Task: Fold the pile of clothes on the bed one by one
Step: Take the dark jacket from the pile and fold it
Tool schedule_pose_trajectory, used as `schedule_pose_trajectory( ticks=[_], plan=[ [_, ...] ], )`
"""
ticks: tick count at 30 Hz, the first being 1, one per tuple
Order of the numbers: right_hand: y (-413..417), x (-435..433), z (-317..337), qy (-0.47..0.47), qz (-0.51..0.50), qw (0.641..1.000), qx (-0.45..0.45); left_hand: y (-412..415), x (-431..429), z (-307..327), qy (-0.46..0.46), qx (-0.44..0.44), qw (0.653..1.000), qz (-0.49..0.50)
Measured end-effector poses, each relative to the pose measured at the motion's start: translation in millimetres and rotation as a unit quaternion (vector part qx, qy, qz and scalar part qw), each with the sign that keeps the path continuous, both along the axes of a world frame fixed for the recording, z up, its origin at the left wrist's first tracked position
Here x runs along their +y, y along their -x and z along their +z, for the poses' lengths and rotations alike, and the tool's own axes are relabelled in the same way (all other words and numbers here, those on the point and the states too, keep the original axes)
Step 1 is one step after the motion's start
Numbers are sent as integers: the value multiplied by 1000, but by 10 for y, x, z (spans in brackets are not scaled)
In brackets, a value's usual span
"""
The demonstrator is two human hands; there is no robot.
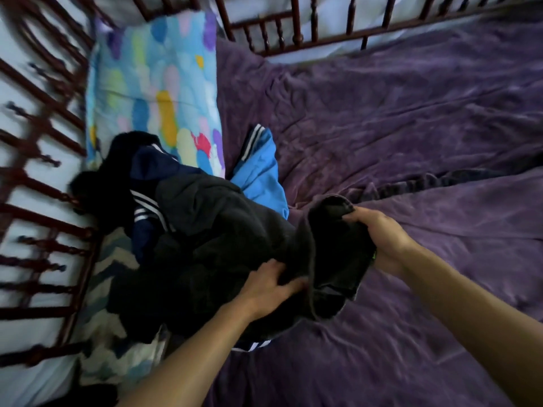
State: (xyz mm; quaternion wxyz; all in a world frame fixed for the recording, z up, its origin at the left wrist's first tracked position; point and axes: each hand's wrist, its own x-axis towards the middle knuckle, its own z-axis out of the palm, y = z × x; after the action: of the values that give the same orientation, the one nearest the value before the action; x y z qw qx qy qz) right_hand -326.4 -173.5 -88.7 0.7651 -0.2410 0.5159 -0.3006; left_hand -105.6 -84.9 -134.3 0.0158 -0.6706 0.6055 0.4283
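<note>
While left hand (270, 286), right hand (379, 236) grip 1 dark garment (223, 224), 1 navy jacket (152, 168), 1 blue top (258, 177) lie behind.

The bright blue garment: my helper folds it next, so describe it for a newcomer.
On the purple plush bedspread, find the pastel-blotched pillow by the dark wooden rails. Beside its lower corner lies the bright blue garment, the only light-coloured piece among black and navy clothes.

Home bedroom, purple-covered bed (411, 113), pillow (155, 92)
</note>
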Motion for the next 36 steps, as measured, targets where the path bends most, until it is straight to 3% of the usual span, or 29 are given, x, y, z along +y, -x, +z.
schedule_pose_trajectory(
  ticks=[3, 5, 7, 10, 12, 17, 18, 20, 22, 25, 27, 32, 36],
  plan=[
    [-122, -33, 404, 12, 15, 999, -31, -17, 161, 294, 79, -80, 991, -72],
    [-232, -30, 660, 40, 35, 998, -25, -112, 141, 530, 130, -68, 986, -75],
    [-329, -56, 937, 77, 31, 997, -11, -375, 67, 850, 208, -11, 978, 0],
    [-460, -109, 1307, 141, 12, 990, 23, -1028, -42, 1593, 316, 49, 932, 173],
    [-647, -86, 1478, 187, 35, 981, 34, -1396, -34, 2123, 353, 50, 912, 203],
    [-1280, 148, 1813, 181, 144, 964, -133, -1900, 208, 3125, 487, 38, 849, 203],
    [-1432, 229, 1773, 192, 143, 963, -124, -1973, 288, 3254, 499, 41, 843, 195],
    [-1796, 500, 1584, 292, 150, 945, 8, -2093, 454, 3440, 517, 49, 836, 177],
    [-2234, 901, 1368, 381, 213, 894, 101, -2168, 618, 3539, 526, 58, 834, 158],
    [-2760, 1348, 1203, 438, 289, 840, 136, -2290, 794, 3611, 543, 44, 828, 137],
    [-2844, 1445, 1243, 439, 256, 849, 146, -2423, 882, 3669, 553, 20, 823, 127],
    [-2221, 1390, 2001, 414, 122, 902, 24, -2840, 994, 3747, 575, -65, 812, 76],
    [-1687, 1375, 2831, 407, 185, 893, -40, -2676, 920, 4001, 622, -86, 777, 39]
  ],
)
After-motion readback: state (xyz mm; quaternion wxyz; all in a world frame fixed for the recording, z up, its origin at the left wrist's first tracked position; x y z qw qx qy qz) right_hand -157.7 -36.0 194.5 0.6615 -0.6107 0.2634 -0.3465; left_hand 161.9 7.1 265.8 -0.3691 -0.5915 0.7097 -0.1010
